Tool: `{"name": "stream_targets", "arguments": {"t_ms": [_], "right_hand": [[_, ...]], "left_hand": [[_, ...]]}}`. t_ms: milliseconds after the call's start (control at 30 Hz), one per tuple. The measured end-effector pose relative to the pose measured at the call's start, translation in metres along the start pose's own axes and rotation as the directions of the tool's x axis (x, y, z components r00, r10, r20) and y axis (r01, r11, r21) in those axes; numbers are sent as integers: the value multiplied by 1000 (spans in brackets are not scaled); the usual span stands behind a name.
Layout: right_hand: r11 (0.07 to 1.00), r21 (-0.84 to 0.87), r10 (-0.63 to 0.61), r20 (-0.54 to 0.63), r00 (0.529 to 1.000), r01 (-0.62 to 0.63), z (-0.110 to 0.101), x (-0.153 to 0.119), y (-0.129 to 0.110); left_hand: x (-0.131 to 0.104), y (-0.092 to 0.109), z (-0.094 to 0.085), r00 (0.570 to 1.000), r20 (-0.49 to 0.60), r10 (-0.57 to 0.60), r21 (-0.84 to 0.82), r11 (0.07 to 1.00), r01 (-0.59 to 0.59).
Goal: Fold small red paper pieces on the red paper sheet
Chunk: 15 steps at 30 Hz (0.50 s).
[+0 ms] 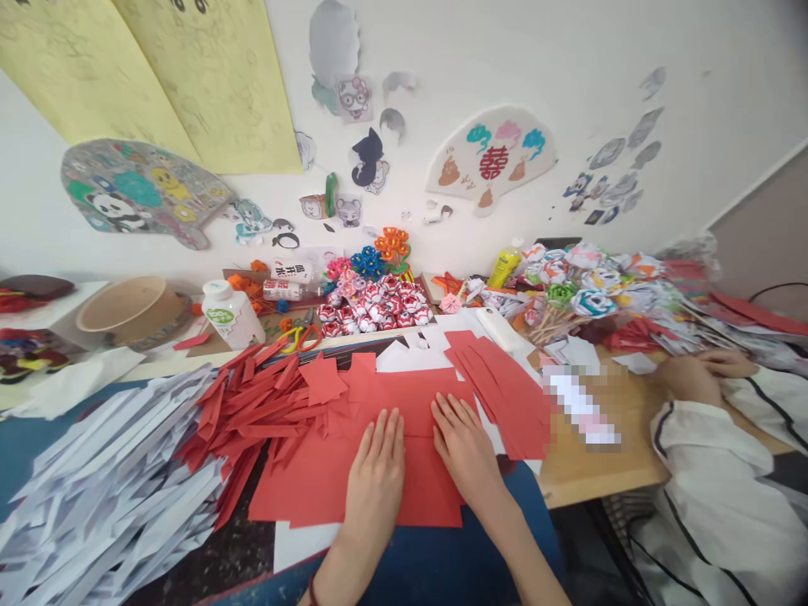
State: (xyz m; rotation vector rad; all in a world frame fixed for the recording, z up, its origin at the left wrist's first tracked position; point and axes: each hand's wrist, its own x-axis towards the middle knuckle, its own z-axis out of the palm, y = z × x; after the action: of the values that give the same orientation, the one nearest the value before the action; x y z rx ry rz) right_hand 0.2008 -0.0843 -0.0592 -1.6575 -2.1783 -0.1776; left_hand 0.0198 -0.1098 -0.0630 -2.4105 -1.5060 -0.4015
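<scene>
My left hand (379,467) lies flat on a sheet of red paper (417,391), fingers stretched out and pointing away from me. My right hand (464,442) rests on the same red paper to the right, its fingers also extended. Under this sheet lie more red sheets (296,497), and a crease or edge runs across between the hands. Folded red paper strips (246,404) are heaped at the left of the sheets. Cut red paper pieces (498,387) lie fanned out to the right of my right hand.
A big pile of folded white strips (119,497) covers the left side. Behind stand a white bottle (231,313), scissors (301,337), red-and-white paper flowers (379,305) and a bunch of wrapped paper flowers (587,282). At right, another person's sleeves (713,446) rest at a wooden table (606,475).
</scene>
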Motion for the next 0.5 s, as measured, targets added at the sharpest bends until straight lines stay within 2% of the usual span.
{"name": "stream_targets", "arguments": {"t_ms": [167, 267, 367, 500], "right_hand": [[999, -38, 34, 7, 999, -34, -14, 12, -20], [984, 106, 127, 146, 981, -144, -17, 22, -29], [944, 214, 176, 314, 933, -250, -17, 35, -30], [930, 230, 179, 395, 901, -286, -17, 46, -25]], "left_hand": [[-2, 6, 9, 998, -17, -59, -45, 997, 58], [-6, 6, 12, 998, 3, -62, -48, 997, 62], [-7, 6, 13, 998, -4, -55, -58, 997, 55], [-5, 7, 12, 998, -6, -60, -57, 997, 59]]}}
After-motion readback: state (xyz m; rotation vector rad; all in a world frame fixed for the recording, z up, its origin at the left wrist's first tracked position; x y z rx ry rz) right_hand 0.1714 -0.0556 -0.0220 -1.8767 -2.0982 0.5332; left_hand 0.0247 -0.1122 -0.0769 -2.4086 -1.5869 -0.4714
